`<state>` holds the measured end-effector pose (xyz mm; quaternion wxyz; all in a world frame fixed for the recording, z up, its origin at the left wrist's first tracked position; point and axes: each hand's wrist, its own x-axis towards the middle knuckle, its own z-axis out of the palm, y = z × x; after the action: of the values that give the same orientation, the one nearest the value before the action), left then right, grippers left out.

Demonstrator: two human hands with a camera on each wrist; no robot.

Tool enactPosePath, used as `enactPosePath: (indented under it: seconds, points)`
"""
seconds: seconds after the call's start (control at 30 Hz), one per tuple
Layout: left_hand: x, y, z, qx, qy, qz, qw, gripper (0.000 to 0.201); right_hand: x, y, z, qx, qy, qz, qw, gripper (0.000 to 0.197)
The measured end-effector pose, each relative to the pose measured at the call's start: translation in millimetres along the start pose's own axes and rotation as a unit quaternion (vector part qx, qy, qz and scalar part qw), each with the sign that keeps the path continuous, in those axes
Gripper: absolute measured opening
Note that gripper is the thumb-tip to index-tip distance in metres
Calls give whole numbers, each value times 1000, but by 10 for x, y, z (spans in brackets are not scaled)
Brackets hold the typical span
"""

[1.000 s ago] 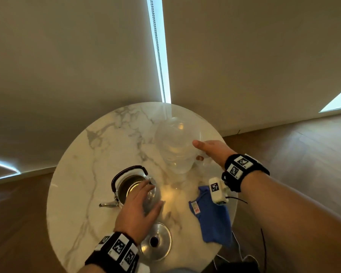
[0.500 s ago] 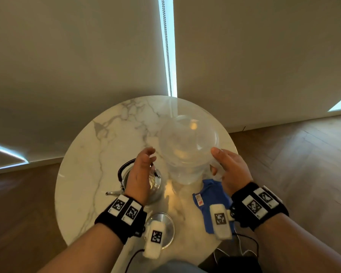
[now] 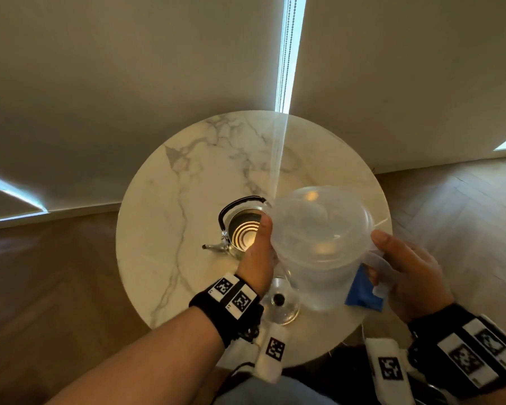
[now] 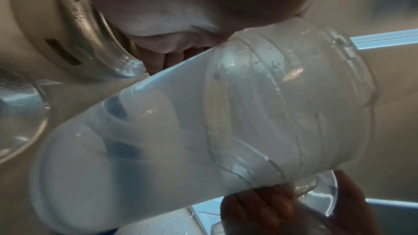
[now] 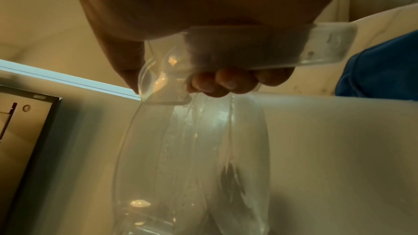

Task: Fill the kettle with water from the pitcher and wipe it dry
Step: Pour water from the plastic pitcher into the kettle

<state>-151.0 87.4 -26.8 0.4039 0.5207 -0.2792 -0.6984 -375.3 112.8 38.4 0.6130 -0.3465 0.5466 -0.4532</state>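
A translucent plastic pitcher (image 3: 319, 238) with its lid on hangs above the round marble table (image 3: 173, 200), tilted slightly toward the kettle. My right hand (image 3: 403, 270) grips its handle, fingers (image 5: 224, 83) curled round it. My left hand (image 3: 257, 258) holds the pitcher's left side, thumb up against the wall, the other fingers hidden behind it. Just left of the pitcher stands the steel kettle (image 3: 241, 232), open, black handle up, spout pointing left. Its lid (image 3: 284, 301) lies on the table near me. A blue cloth (image 3: 362, 296) lies under the pitcher's right side.
The table stands against a wall with roller blinds and a bead chain (image 3: 287, 54). Wooden floor (image 3: 450, 200) surrounds it. White sensor units and cables hang from my wrists at the table's near edge. The table's left and far parts show bare marble.
The pitcher has come up off the table and moved toward me, next to the kettle. My left hand left the kettle and took the pitcher's side. My right hand closed on the handle.
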Motion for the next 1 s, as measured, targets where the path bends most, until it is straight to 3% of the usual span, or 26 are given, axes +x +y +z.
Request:
enactPosePath:
  seconds: [0.07,0.13,0.23,0.43,0.53,0.67,0.77,1.0]
  points:
    - [-18,-71,-75,-13,-18,1,1000,80,-66,21,78,-10,19,7,1000,61]
    - [-25,-142,-164,-15,-33,1,999,84,-107,25,157,-22,28,23,999,37]
    - [-46,-257,-329,92,-6,6,996,78,-100,62,237,-67,46,57,995,29]
    - [13,-486,-879,308,80,34,947,82,89,125,372,-150,49,91,983,40]
    - [15,-489,-1003,409,85,30,908,61,183,146,410,-198,42,103,974,57]
    - [-27,-509,-1024,472,78,43,877,69,292,131,465,-238,51,103,965,70]
    - [-34,-556,-1044,493,72,54,865,74,339,105,499,-273,55,104,955,59]
    - [-47,-585,-1094,583,59,57,808,81,401,58,543,-352,62,103,928,62]
